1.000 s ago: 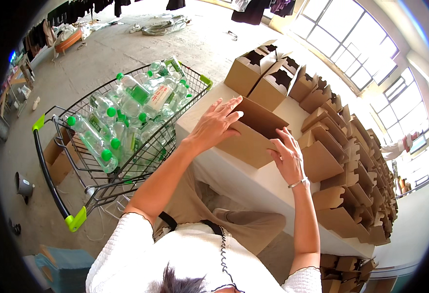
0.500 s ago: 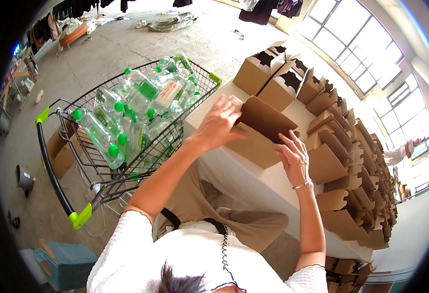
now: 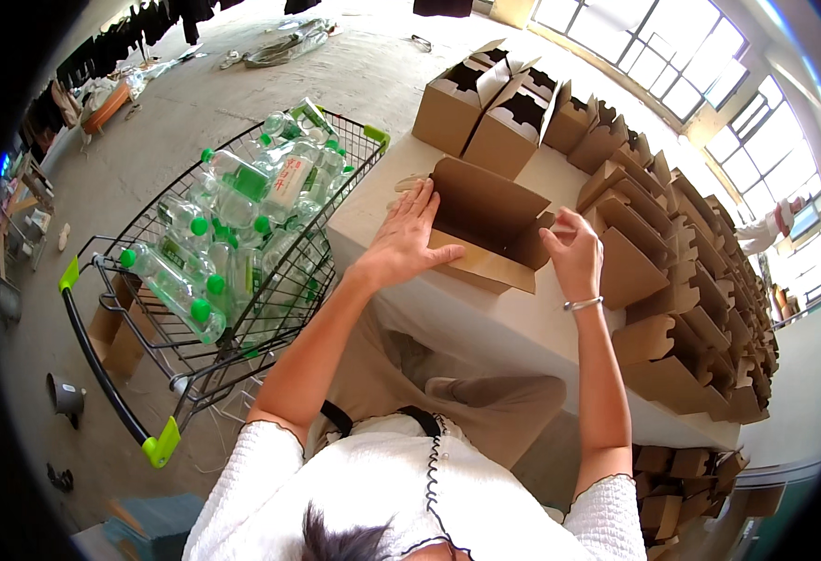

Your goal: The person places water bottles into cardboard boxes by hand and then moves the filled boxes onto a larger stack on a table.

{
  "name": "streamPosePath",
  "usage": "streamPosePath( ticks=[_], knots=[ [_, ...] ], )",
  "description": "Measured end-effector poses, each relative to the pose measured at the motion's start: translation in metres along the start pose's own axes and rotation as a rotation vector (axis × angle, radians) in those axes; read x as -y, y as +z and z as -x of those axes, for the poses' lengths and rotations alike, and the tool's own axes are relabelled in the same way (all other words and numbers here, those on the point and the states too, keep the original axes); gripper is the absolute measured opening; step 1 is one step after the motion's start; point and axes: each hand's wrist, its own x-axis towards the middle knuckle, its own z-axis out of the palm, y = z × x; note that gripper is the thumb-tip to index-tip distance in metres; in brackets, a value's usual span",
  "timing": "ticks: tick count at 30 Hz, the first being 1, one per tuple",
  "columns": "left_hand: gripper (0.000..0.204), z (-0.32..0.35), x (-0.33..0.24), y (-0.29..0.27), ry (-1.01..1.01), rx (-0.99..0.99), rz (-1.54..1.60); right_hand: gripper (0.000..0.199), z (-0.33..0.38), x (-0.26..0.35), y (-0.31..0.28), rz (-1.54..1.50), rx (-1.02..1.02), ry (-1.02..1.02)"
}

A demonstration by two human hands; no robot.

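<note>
An open cardboard box [image 3: 471, 258] sits on a white-covered table in front of me, its tall back panel raised and its inside bare brown. My left hand [image 3: 407, 234] lies flat over its left end, fingers stretched and the thumb along the front edge. At the right end, my right hand [image 3: 576, 257] is closed, with thumb and fingertips together beside the end flap [image 3: 534, 239]. Whether the fingertips pinch the flap's edge is hidden.
Left of the table stands a black wire shopping cart [image 3: 242, 351] full of clear bottles [image 3: 233, 215] with green caps. Two boxes with dark inserts [image 3: 513, 126] stand behind. Rows of open cardboard boxes [image 3: 682, 271] crowd the right. More boxes [image 3: 682, 486] lie below the table.
My left hand has settled flat on the box's left end. My right hand's fingers have gone from spread to closed at the right end. The front panel now leans outward.
</note>
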Motion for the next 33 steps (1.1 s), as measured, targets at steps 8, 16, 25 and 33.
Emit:
streamPosePath(
  ticks=[8,16,25,33],
  knots=[
    [0.103,0.002,0.008,0.009,0.103,-0.178,0.034,0.01,-0.004,-0.092,0.035,-1.071,0.41,0.625],
    [0.096,-0.002,0.01,0.027,0.124,-0.253,0.008,0.035,-0.028,-0.132,0.027,-0.491,-0.177,0.178],
    [0.089,-0.001,0.018,0.043,0.139,-0.431,0.118,0.038,0.003,0.187,0.076,-0.078,0.333,-0.613],
    [0.084,-0.007,0.018,0.083,0.308,-0.497,0.685,0.064,-0.016,0.263,0.288,-0.084,0.782,-0.968]
  ],
)
